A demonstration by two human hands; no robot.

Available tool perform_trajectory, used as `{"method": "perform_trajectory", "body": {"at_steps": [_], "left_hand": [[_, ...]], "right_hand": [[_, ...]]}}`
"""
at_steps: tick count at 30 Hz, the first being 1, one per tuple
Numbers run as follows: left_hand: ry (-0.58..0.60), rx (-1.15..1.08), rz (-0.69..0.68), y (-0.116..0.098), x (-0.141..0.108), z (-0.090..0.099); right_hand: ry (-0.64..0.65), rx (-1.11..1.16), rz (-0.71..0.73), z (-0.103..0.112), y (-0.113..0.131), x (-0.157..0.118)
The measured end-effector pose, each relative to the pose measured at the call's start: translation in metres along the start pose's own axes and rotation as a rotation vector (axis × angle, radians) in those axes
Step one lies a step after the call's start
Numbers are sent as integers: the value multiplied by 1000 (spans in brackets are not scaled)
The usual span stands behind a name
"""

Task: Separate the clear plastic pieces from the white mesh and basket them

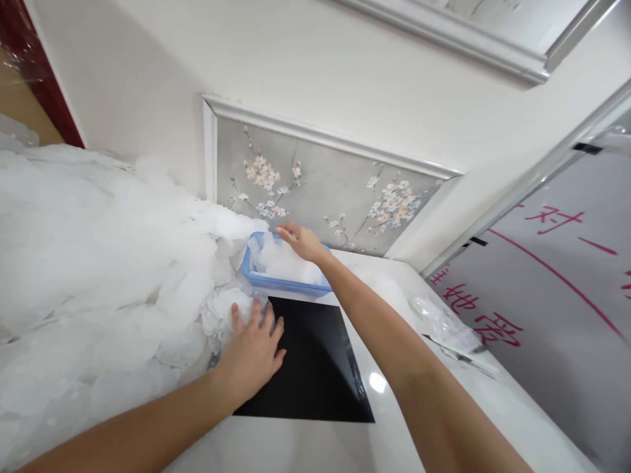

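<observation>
My left hand [254, 355] has its fingers spread over the left edge of a black flat sheet [315, 361], its fingertips by a clump of thin white translucent pieces [221, 312]. A blue plastic basket [290, 285] stands just behind the sheet, with more white translucent pieces [283, 259] in it. Over the basket's back rim is my right hand [302, 242], its fingers reaching left; whether they grip anything is hidden.
A big heap of white translucent pieces [108, 276] covers the left side. Behind stands a wall with a framed floral panel [320, 184]. On the right are a clear plastic bag [448, 322] and a whiteboard [557, 295] with red writing. The white tabletop [296, 447] shows in front.
</observation>
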State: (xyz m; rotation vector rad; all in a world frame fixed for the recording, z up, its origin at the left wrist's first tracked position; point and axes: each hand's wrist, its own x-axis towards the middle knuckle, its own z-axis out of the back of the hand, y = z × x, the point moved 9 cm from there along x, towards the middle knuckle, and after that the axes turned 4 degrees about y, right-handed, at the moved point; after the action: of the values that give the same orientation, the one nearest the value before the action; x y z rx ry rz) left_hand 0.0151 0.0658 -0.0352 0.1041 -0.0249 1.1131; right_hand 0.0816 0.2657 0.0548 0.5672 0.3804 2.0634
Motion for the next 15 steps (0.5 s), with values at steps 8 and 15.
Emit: {"method": "perform_trajectory", "body": {"at_steps": [8,15], "left_hand": [[-3,-5,-6,-1,0,-3],[-44,-202,20,12,4,42]], "right_hand": [[53,23,69,-28,-2,-26],[-360,241,10,28,10,-78]]}}
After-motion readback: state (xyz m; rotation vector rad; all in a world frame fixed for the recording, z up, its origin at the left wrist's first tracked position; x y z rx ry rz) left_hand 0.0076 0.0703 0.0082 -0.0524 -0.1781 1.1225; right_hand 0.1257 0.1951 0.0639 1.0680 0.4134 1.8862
